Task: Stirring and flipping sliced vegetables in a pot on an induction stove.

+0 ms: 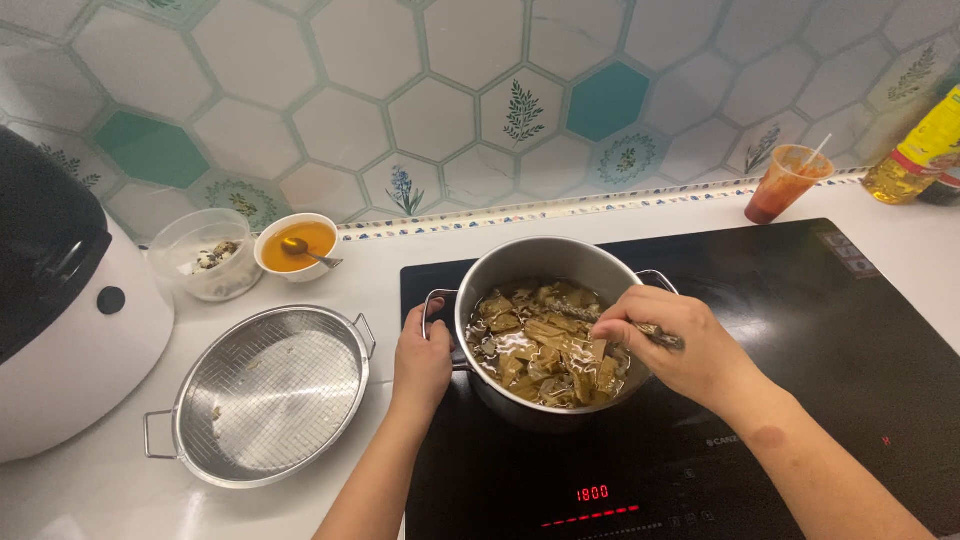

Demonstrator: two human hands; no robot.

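Induction hob (800, 340): black glass, under both hands; red digits glow on its front edge, just nearer the camera than the right forearm.
Rice cooker (60, 320): white body with a dark lid, well to the left of the left hand, cut off by the picture's edge.
Mesh strainer (268, 395): round, steel, two wire handles, lying on the white counter just left of the left hand; a few scraps cling to the mesh.
Steel pot (530, 262): stands on the hob between the two hands, holding flat brownish strips in dark liquid.
Right hand (672, 345): over the pot's right rim, fingers pinched together around the handle of a metal utensil (655, 332) whose working end dips among the strips; whether it is a spoon or fork cannot be told.
Left hand (422, 355): fingers curled closed around the pot's left side handle (432, 300), thumb toward the pot wall.
Clear plastic tub (205, 255): beyond and left of the left hand, with small pale and dark bits inside.
White bowl (297, 245): touching or just beside the tub, holding orange sauce and a spoon.
Oil bottle (915, 150): yellow, far right, beyond the right hand, partly cropped.
Plastic cup (785, 185): reddish sauce inside, a stick poking out, beyond the right hand near the tiled wall.
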